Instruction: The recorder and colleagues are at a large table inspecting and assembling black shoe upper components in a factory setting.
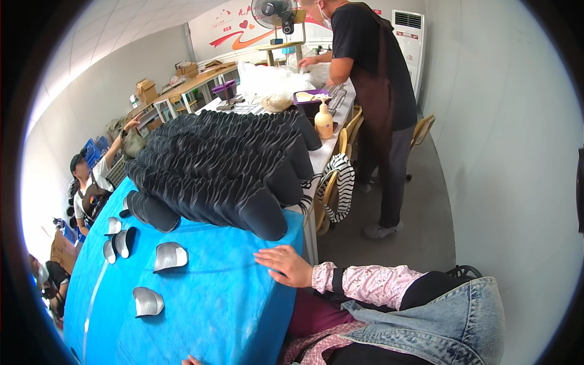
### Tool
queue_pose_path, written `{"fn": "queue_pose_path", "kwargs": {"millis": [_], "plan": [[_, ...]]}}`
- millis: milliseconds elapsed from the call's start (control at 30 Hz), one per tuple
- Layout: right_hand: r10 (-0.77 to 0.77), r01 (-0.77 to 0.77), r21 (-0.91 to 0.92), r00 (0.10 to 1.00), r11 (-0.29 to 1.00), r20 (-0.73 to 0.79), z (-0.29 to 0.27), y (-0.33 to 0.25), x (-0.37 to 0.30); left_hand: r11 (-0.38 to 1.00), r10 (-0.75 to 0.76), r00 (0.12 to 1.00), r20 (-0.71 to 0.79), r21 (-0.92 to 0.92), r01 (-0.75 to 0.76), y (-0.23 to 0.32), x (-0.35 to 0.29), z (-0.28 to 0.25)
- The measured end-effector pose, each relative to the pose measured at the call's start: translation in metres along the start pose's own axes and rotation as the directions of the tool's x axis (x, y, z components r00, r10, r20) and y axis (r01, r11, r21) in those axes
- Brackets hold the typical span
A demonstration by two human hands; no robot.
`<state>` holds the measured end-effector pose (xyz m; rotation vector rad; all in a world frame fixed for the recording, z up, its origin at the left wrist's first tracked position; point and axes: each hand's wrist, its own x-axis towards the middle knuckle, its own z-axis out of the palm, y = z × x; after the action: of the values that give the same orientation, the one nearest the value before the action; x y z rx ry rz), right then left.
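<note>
My right hand (pixel 285 266), in a pink floral sleeve, lies flat at the edge of the blue table cover (pixel 225 304). Its fingers are stretched toward the left and hold nothing. Of my left hand (pixel 192 361), only fingertips show at the lower edge; the rest is out of frame. Left of my right hand lie two loose curved silver-grey pieces, one a cupped piece (pixel 171 257) and one a smaller-looking piece (pixel 148 302). Just beyond my right hand stand long nested rows of black curved pieces (pixel 213 176).
A short black stack (pixel 152 211) and several small cupped pieces (pixel 125 242) lie farther left. Beyond the rows are a pump bottle (pixel 323 121), a purple bin (pixel 310 106) and white plastic bags (pixel 274 82). A person (pixel 377 91) stands there beside chairs; another person (pixel 94 182) is at left.
</note>
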<state>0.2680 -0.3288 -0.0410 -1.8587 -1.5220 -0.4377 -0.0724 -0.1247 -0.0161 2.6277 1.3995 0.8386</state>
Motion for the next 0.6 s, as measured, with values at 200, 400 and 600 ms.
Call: {"fn": "queue_pose_path", "kwargs": {"millis": [200,400,600], "plan": [[0.008,-0.008,0.0,1.0,1.0,0.015,0.0019,-0.0006,0.0007,1.0,0.021,0.999,-0.031,0.003,-0.021,-0.0008,-0.0012,0.0007],[0.003,-0.003,-0.013,1.0,1.0,0.008,0.0006,0.0004,-0.0007,1.0,0.031,0.999,-0.018,0.002,-0.031,0.0014,-0.0013,0.0017],[-0.004,0.004,-0.02,1.0,1.0,0.003,0.0021,-0.0009,0.0004,1.0,0.026,1.0,-0.011,0.005,-0.026,0.0056,-0.002,-0.0034]]}}
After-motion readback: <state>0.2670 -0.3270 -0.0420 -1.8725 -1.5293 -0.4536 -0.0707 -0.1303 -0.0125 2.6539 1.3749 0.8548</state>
